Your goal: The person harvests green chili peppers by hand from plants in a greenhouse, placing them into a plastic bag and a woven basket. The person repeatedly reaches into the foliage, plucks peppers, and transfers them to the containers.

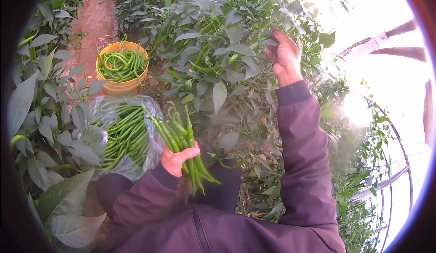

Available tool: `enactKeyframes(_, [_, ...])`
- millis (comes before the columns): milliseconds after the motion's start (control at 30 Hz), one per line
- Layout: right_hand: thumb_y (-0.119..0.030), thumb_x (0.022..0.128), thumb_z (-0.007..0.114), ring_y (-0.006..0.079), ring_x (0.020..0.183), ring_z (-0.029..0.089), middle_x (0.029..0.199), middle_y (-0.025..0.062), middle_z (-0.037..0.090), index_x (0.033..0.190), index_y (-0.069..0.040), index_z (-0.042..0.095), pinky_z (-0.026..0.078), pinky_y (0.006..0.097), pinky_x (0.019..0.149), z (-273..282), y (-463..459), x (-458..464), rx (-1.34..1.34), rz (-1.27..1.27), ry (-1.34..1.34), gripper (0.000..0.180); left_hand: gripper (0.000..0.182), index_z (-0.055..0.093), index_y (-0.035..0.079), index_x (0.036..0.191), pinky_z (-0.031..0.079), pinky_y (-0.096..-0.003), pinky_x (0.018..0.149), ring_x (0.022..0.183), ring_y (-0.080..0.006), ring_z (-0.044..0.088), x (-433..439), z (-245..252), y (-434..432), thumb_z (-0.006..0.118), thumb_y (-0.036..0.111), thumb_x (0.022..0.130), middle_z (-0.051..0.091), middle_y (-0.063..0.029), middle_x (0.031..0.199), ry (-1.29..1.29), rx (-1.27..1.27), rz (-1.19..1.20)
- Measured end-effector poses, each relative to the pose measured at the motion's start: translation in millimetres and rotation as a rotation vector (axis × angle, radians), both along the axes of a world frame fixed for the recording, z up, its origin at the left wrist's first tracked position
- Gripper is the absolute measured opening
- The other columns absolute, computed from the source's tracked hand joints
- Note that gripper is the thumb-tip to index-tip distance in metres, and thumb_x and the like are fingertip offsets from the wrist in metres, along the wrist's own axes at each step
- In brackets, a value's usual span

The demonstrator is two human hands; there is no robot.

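My left hand [180, 158] is closed around a bunch of long green chili peppers [190, 144], held in front of my body. Up at the right, my right hand [284, 53] reaches among the leaves of a pepper plant [238, 48]; its fingers are partly hidden by foliage, and whether they hold anything is unclear. Left of the bunch lies a clear plastic bag [155, 108] full of long green peppers [127, 135]. Beyond the bag stands a yellow bucket [124, 87] holding curled green peppers [126, 63] and a little red.
Pepper plants [44, 116] crowd the left side, with large leaves close by. A bare soil path [97, 11] runs away at the upper left, with a few curled peppers [78, 40] lying on it. Curved poles [403, 150] of a frame stand at the right.
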State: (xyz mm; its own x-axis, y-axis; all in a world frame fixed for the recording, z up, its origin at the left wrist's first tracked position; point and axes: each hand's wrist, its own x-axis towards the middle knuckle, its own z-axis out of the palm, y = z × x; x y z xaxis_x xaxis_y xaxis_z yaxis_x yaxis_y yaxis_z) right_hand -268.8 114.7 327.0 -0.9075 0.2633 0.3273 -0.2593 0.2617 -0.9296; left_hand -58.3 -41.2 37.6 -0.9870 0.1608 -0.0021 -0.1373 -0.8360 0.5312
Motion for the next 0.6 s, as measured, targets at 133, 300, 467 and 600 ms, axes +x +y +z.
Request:
enactKeyframes(133, [-0.018, 0.096, 0.064, 0.0127, 0.064, 0.057, 0.092, 0.0032, 0.068, 0.121, -0.005, 0.066, 0.043, 0.0276, 0.048, -3, 0, -2, 0.002, -0.073, 0.102, 0.028, 0.041, 0.059, 0.002, 0.113, 0.055, -0.0361, 0.077, 0.083, -0.0217, 0.065, 1, 0, -1, 0.078, 0.004, 0.077, 0.066, -0.0097, 0.093, 0.012, 0.004, 0.0])
enactKeyframes(300, [-0.023, 0.1, 0.062, 0.0111, 0.056, 0.052, 0.086, 0.0046, 0.067, 0.112, -0.001, 0.067, 0.041, 0.0272, 0.044, -2, 0, -7, -0.061, -0.15, 0.139, 0.025, 0.041, 0.059, 0.002, 0.113, 0.054, -0.0359, 0.077, 0.083, -0.0218, 0.065, 3, 2, -1, 0.077, 0.005, 0.077, 0.066, -0.0095, 0.093, 0.002, 0.0, -0.005])
enactKeyframes(467, [-0.027, 0.102, 0.061, 0.0096, 0.057, 0.051, 0.085, 0.0042, 0.068, 0.102, -0.003, 0.069, 0.038, 0.0272, 0.043, 1, 4, -12, -0.108, -0.196, 0.153, 0.025, 0.041, 0.059, 0.002, 0.114, 0.054, -0.0357, 0.077, 0.083, -0.022, 0.065, 3, 1, -1, 0.077, 0.006, 0.077, 0.066, -0.0098, 0.093, 0.005, -0.014, -0.002])
enactKeyframes(600, [-0.023, 0.1, 0.061, 0.0088, 0.058, 0.049, 0.081, 0.002, 0.066, 0.099, -0.007, 0.069, 0.033, 0.0259, 0.045, 7, 8, -13, -0.186, -0.147, 0.138, 0.017, 0.041, 0.058, 0.002, 0.114, 0.054, -0.0357, 0.078, 0.084, -0.0218, 0.065, 2, 0, 0, 0.077, 0.006, 0.077, 0.066, -0.0098, 0.094, 0.026, -0.013, 0.001])
